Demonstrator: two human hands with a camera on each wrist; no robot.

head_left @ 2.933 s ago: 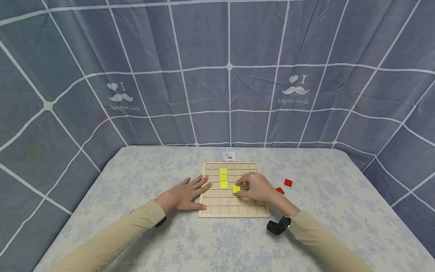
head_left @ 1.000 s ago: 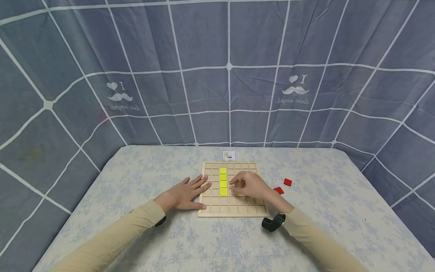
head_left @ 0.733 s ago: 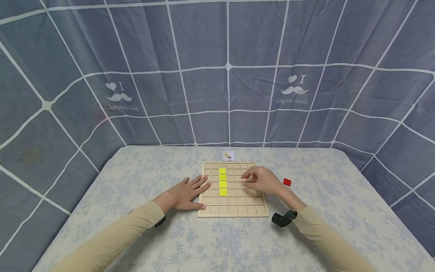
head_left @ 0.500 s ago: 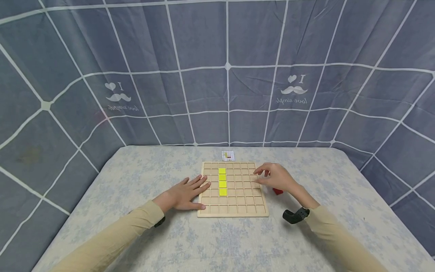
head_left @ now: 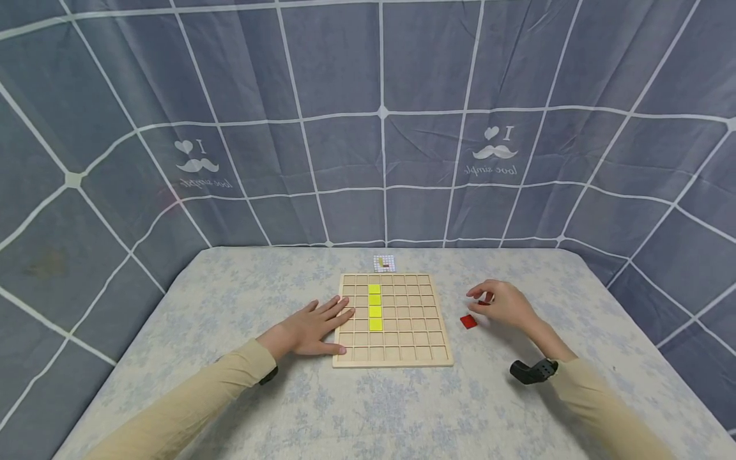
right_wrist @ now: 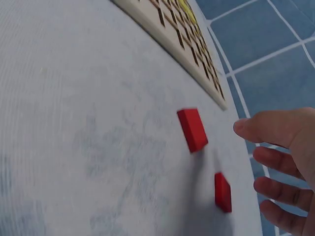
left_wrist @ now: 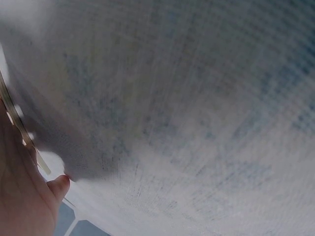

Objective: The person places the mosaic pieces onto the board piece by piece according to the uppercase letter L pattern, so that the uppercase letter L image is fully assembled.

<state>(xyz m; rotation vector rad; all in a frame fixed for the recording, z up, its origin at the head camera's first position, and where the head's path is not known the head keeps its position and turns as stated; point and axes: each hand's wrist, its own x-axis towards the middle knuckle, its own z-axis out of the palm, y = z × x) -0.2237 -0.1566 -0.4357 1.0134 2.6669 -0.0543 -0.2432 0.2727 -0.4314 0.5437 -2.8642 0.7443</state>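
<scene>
A wooden grid board (head_left: 411, 353) lies on the table, with several yellow square tiles (head_left: 375, 311) set in one column of its cells. My left hand (head_left: 313, 329) rests flat, fingers spread over the board's left edge. To the right of the board, my right hand (head_left: 508, 305) hovers with bent fingers and nothing between them. Beneath it, one red tile (head_left: 484, 303) is partly covered by the fingers, and another red tile (head_left: 468, 321) lies just in front. The right wrist view shows both red tiles (right_wrist: 193, 129) apart from the thumb and fingertips.
A small printed card (head_left: 384, 263) with a coloured grid pattern lies behind the board. The table wears a pale blue floral cloth (head_left: 259, 415). A blue curtain with white lines (head_left: 425, 153) hangs around the far side and both flanks.
My right hand first held a yellow tile over the board; that tile then lay in the column, bottommost. The hand has since moved right, off the board, to the red tiles. My left hand stayed put.
</scene>
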